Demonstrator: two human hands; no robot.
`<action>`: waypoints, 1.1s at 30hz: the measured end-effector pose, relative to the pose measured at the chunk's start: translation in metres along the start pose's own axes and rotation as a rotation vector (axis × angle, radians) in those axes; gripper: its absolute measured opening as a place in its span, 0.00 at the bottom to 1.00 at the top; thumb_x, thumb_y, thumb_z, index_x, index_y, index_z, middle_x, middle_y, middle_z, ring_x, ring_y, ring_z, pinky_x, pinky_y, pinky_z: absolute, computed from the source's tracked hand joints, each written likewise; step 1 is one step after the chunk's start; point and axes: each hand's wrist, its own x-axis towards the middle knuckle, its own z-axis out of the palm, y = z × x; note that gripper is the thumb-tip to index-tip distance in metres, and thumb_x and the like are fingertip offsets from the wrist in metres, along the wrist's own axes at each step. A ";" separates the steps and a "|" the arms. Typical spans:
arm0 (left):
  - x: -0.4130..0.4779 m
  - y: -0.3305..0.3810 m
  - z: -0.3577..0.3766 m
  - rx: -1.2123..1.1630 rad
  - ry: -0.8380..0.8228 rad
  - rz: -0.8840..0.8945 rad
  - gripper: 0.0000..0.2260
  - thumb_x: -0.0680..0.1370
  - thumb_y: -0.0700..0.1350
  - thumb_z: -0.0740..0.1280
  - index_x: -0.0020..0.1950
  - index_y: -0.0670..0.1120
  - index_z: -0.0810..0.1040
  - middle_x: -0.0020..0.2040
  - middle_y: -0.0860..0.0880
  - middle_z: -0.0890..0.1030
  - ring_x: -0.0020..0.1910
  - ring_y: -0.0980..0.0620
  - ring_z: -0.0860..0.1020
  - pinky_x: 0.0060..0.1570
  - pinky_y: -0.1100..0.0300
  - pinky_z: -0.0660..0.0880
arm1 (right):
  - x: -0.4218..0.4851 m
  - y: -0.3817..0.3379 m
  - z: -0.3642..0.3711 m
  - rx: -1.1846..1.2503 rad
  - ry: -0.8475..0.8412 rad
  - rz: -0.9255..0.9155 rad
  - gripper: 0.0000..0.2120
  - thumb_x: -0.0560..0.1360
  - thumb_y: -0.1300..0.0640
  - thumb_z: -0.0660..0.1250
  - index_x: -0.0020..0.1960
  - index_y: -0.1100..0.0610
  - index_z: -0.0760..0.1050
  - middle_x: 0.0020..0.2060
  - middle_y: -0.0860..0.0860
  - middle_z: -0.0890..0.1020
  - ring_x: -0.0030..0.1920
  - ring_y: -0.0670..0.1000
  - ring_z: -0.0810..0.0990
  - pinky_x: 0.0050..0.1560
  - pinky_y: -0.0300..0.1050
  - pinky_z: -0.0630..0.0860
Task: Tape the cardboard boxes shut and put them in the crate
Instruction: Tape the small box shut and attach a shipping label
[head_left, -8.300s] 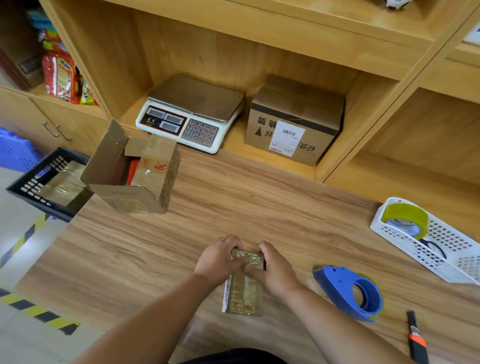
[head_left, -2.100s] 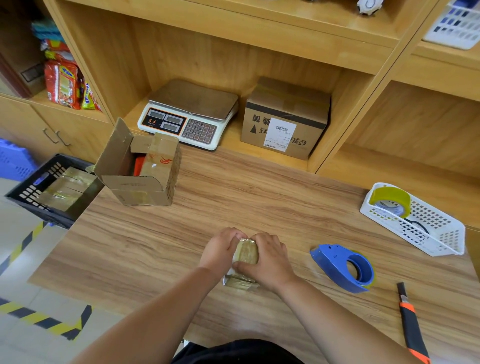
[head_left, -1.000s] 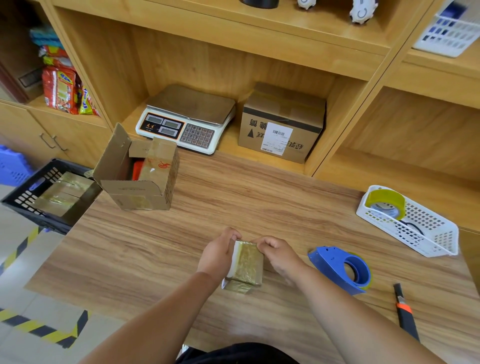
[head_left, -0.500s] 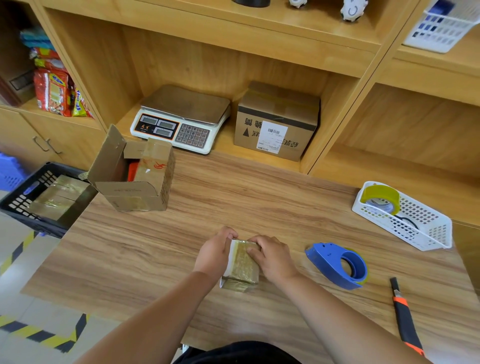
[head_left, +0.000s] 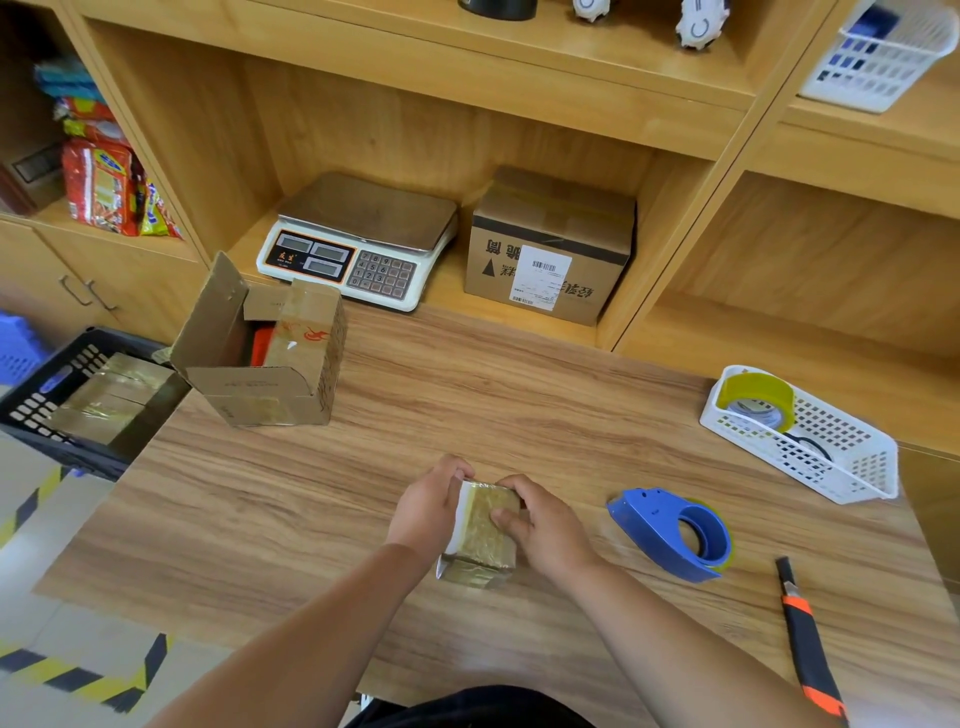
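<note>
Both hands hold the small taped box (head_left: 485, 530) on the desk (head_left: 519, 415): the left hand (head_left: 428, 512) has its grip closed around the box's left side, the right hand (head_left: 543, 525) presses its top. The crate (head_left: 52, 374) sits off the desk's left edge.

A weighing scale (head_left: 358, 241) sits in the shelf alcove along the table's (head_left: 467, 395) far edge. A white basket (head_left: 831, 457) lies at the far right corner of the table. An orange-and-black utility knife (head_left: 810, 649) lies by the near right edge. Red snack packets (head_left: 101, 189) fill a shelf off the far left corner.
</note>
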 end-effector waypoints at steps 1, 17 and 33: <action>0.000 0.000 0.000 -0.006 0.000 -0.002 0.11 0.83 0.45 0.53 0.52 0.53 0.74 0.29 0.53 0.72 0.29 0.55 0.69 0.31 0.58 0.65 | 0.000 -0.001 0.002 0.000 0.017 0.005 0.10 0.76 0.46 0.65 0.57 0.45 0.73 0.43 0.43 0.79 0.44 0.49 0.78 0.49 0.47 0.75; -0.004 0.008 -0.010 0.150 -0.182 -0.211 0.21 0.82 0.58 0.48 0.47 0.46 0.74 0.41 0.46 0.78 0.44 0.45 0.77 0.42 0.55 0.71 | -0.004 -0.007 0.010 0.230 0.046 0.314 0.18 0.81 0.45 0.55 0.57 0.57 0.73 0.52 0.54 0.80 0.54 0.54 0.77 0.53 0.47 0.71; -0.017 -0.021 0.004 -0.156 -0.331 -0.110 0.43 0.64 0.49 0.77 0.74 0.55 0.58 0.65 0.60 0.71 0.59 0.66 0.72 0.52 0.71 0.71 | -0.028 0.015 0.013 0.331 0.031 0.179 0.43 0.64 0.52 0.78 0.73 0.51 0.60 0.65 0.45 0.70 0.62 0.40 0.72 0.62 0.39 0.72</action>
